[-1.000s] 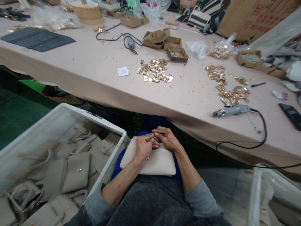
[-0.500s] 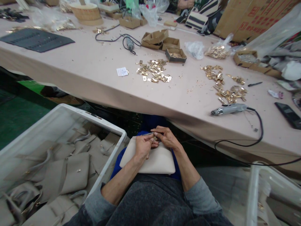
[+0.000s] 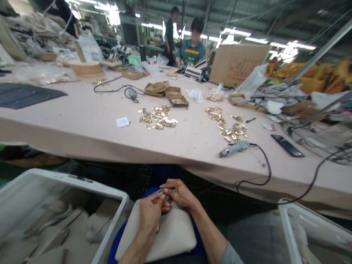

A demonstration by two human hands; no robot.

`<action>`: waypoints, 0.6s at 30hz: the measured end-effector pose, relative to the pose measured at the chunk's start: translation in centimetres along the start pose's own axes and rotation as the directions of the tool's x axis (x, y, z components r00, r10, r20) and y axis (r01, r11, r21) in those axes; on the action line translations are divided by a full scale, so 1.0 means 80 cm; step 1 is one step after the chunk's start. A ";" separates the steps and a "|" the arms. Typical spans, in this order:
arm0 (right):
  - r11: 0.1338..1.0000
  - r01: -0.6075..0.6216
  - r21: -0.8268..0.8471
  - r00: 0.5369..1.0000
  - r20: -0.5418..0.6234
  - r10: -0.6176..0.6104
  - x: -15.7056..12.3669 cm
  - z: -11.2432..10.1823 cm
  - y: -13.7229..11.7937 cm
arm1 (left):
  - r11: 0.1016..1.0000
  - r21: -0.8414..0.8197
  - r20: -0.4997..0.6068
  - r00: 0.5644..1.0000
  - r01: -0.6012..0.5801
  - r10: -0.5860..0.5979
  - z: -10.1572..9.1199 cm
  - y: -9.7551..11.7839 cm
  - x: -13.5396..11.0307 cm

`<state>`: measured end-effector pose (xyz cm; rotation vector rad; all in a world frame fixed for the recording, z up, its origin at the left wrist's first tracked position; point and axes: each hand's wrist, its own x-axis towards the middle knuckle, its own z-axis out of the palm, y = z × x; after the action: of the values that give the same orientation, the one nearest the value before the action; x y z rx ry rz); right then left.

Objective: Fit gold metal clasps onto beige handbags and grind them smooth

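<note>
A pale beige handbag [image 3: 172,233] lies across my lap, on blue cloth. My left hand [image 3: 151,211] is closed on its far edge, thumb and fingers pinched together. Against it my right hand [image 3: 178,192] is closed too, its fingertips meeting those of the left. A small piece between the fingertips is mostly covered and blurred, so I cannot make out its kind. To the left, a white plastic bin [image 3: 125,200] holds several beige bags [image 3: 79,231].
On the table [image 3: 90,137] lie gold metal fittings [image 3: 158,117], more fittings [image 3: 233,132], a corded electric screwdriver [image 3: 235,147], a phone [image 3: 287,145] and a paper label [image 3: 123,121]. Another bin [image 3: 288,234] stands at right. A co-worker [image 3: 192,51] is across the table.
My view has tilted up, bringing people and ceiling lights into sight. The hands and handbag appear lower and further left. Both hands keep their pinch at the bag's far edge.
</note>
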<state>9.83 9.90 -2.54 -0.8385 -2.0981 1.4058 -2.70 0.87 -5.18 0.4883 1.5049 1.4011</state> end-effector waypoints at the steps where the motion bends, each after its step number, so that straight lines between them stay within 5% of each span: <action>1: 0.997 -0.002 -0.074 1.000 -0.019 0.001 0.000 0.000 -0.003 | 1.000 0.015 -0.013 1.000 -0.007 0.008 0.000 0.000 0.003; 5: 0.954 -0.025 -0.300 0.982 -0.187 -0.033 -0.012 -0.019 -0.040 | 1.000 0.010 -0.005 1.000 0.001 -0.001 0.000 0.006 0.004; 7: 0.941 -0.050 -0.335 0.925 -0.370 -0.083 -0.025 -0.047 -0.069 | 1.000 -0.004 0.003 1.000 0.017 -0.017 0.000 0.008 0.002; 10: 0.906 -0.184 -0.382 0.696 -0.701 -0.154 -0.040 -0.114 -0.106 | 0.999 -0.019 -0.009 0.999 0.038 -0.038 -0.001 0.007 0.000; 13: 0.746 -0.548 -0.379 0.445 -0.887 -0.124 -0.040 -0.194 -0.120 | 0.999 -0.033 -0.003 1.000 0.026 -0.026 0.001 0.007 0.000; 15: 0.593 -0.751 -0.291 0.352 -0.936 -0.014 -0.034 -0.240 -0.118 | 0.999 -0.042 0.010 1.000 0.007 -0.007 0.002 0.010 -0.002; 18: 0.472 -0.860 -0.193 0.285 -0.950 0.129 -0.026 -0.287 -0.107 | 0.999 -0.050 0.003 1.000 0.001 -0.001 0.003 0.016 -0.006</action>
<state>24.94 20.65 13.57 -2.2458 -1.3988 0.0257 -2.68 0.94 -3.79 0.4586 1.4641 1.4332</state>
